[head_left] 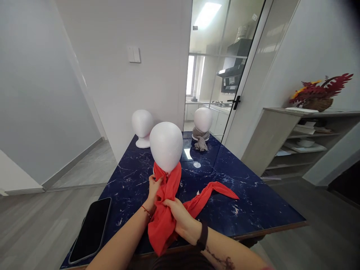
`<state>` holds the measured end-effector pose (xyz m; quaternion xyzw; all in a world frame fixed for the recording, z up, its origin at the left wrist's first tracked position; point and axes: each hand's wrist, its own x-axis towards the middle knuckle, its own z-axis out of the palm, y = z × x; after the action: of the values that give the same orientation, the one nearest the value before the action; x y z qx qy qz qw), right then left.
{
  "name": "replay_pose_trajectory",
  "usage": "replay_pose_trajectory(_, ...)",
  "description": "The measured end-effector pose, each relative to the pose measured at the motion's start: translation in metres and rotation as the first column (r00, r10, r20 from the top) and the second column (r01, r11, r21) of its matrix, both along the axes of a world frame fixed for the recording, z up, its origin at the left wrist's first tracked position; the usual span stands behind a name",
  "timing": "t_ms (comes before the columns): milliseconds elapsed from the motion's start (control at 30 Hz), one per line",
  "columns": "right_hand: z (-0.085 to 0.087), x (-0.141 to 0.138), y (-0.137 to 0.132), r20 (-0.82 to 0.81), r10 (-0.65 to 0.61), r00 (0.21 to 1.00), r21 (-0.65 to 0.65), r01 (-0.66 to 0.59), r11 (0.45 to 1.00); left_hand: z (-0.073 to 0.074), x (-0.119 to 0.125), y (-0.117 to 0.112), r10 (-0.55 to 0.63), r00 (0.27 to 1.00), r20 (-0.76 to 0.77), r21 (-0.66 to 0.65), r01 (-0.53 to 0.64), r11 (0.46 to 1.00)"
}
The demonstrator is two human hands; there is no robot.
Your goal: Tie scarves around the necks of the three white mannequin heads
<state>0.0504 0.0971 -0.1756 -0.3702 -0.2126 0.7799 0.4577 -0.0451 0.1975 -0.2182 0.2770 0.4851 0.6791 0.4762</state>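
A red scarf (169, 187) is wrapped around the neck of a white foam mannequin head (166, 144) near the middle of the table. My left hand (154, 189) grips the scarf at the left side, close under the head. Lower down, my right hand (180, 215) is closed on the hanging front part, thumb on top. One end of the cloth drops toward the table's near edge. Another length trails across the tabletop to the right. Fingertips of both hands are partly hidden in the folds.
Farther back stand a bare white foam head (142, 123) at left and another head (203, 119) wearing a grey scarf (200, 139) at right. A black phone (91, 228) lies at the left edge of the blue marbled table (225, 221). A shelf unit (281, 140) stands at right.
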Motion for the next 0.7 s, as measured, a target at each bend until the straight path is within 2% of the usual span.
replay_pose_trajectory(67,-0.005,0.011,-0.004,0.018,-0.13,0.991,0.023,0.129,0.991,0.001,0.003,0.001,-0.017,0.999,0.046,-0.004,0.018,1.0)
replay_pose_trajectory(133,-0.007,0.021,0.0,0.001,-0.18,0.984,0.062,0.18,0.982,0.001,0.007,-0.001,-0.037,0.996,0.085,0.009,0.036,0.999)
replay_pose_trajectory(233,-0.003,0.028,0.018,-0.073,-0.055,0.996,0.028,0.058,0.998,0.002,0.009,-0.005,-0.066,0.99,0.126,0.046,0.061,0.997)
replay_pose_trajectory(333,0.001,0.024,0.039,-0.155,0.11,0.982,-0.167,-0.136,0.977,0.004,0.008,-0.009,-0.09,0.985,0.146,0.079,0.079,0.994)
replay_pose_trajectory(400,0.001,0.02,0.046,-0.188,0.15,0.971,-0.255,-0.196,0.947,0.005,0.007,-0.011,-0.102,0.984,0.147,0.086,0.09,0.992)
replay_pose_trajectory(467,0.0,0.019,0.044,-0.176,0.146,0.973,-0.285,-0.192,0.939,0.006,0.007,-0.011,-0.112,0.983,0.144,0.088,0.1,0.991)
replay_pose_trajectory(533,-0.003,0.02,0.037,-0.115,0.08,0.99,-0.257,-0.108,0.96,0.006,0.008,-0.009,-0.11,0.984,0.139,0.087,0.099,0.991)
replay_pose_trajectory(600,-0.005,0.022,0.027,-0.009,-0.087,0.996,-0.165,0.084,0.983,0.006,0.009,-0.007,-0.094,0.987,0.128,0.082,0.084,0.993)
replay_pose_trajectory(700,-0.003,0.025,0.011,0.116,-0.332,0.936,-0.031,0.337,0.941,0.004,0.011,-0.004,-0.074,0.992,0.105,0.07,0.066,0.995)
